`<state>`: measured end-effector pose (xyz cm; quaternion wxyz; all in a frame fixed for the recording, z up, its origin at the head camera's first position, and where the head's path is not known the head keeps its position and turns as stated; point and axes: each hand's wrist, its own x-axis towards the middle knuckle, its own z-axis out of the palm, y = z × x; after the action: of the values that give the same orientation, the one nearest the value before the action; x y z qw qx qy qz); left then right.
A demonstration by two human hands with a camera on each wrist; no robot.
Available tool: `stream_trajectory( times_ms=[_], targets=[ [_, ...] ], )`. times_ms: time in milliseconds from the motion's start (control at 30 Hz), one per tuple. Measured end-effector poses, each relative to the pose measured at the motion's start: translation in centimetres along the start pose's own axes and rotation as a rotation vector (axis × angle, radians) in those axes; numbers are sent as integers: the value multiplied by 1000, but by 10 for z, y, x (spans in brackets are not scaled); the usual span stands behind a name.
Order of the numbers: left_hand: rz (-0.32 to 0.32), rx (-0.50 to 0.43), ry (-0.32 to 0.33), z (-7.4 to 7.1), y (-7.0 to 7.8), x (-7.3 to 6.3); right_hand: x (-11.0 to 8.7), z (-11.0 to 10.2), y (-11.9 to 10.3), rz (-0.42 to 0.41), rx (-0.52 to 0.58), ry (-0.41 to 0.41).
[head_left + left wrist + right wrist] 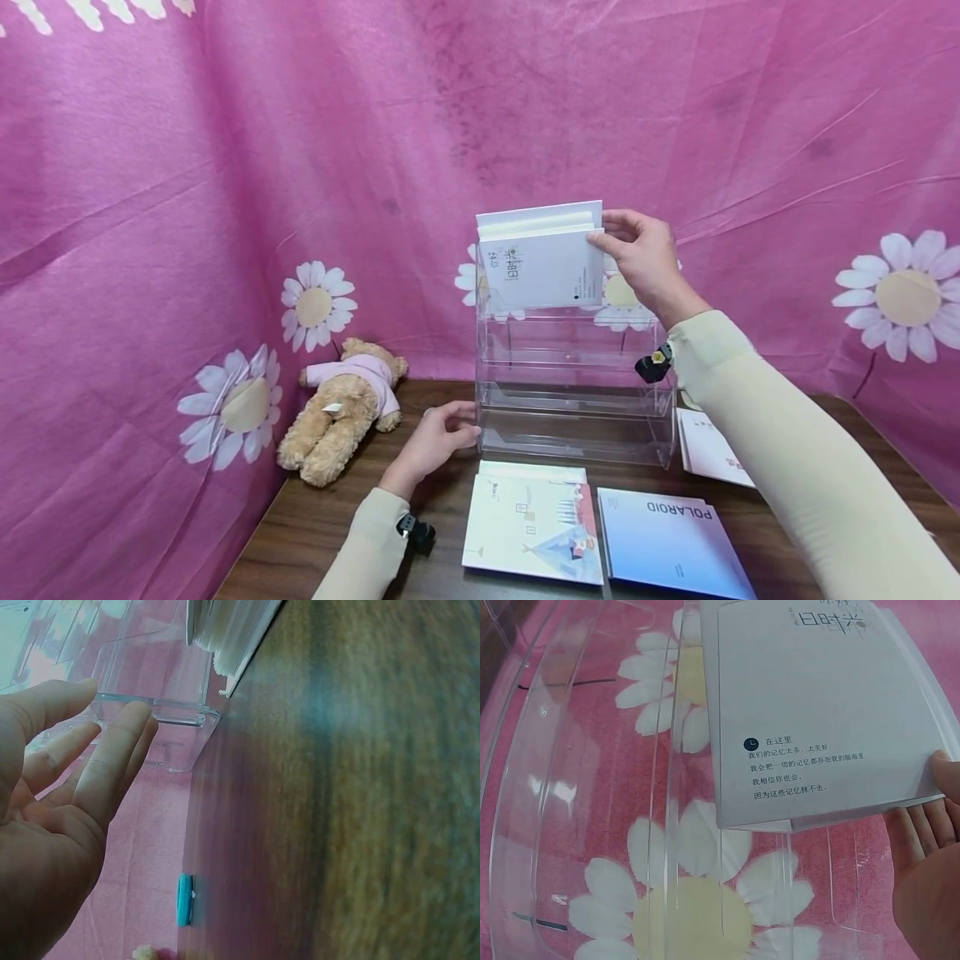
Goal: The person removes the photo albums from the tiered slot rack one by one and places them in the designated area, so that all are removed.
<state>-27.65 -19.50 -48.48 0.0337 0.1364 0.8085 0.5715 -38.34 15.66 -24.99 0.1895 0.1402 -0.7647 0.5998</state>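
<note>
My right hand (647,254) pinches the right edge of a white book (543,271) with dark lettering on its cover, thumb on the front and fingers behind. The book is at the top of a clear plastic tiered rack (577,450); another pale cover edge shows behind it. The right wrist view shows the book's cover (802,720) tilted over the transparent tiers. My left hand (438,442) is at the rack's lower left side, its fairly straight fingers (112,765) touching or very near the side panel's edge.
Before the rack lie an illustrated album (525,525) and a blue album (667,542) marked POLAROID. A white book (712,446) lies right of the rack, partly behind my arm. A teddy bear (348,408) lies at the left. A pink curtain (375,125) hangs behind.
</note>
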Motion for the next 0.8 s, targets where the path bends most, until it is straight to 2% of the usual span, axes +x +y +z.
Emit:
stream_trajectory(
  times_ms=[300,800],
  targets=[
    [-22,1,2,1,2,0,-2,-4,-2,19,35,-6],
    [-15,23,1,0,1,1,-2,-5,-2,0,62,5]
  ],
)
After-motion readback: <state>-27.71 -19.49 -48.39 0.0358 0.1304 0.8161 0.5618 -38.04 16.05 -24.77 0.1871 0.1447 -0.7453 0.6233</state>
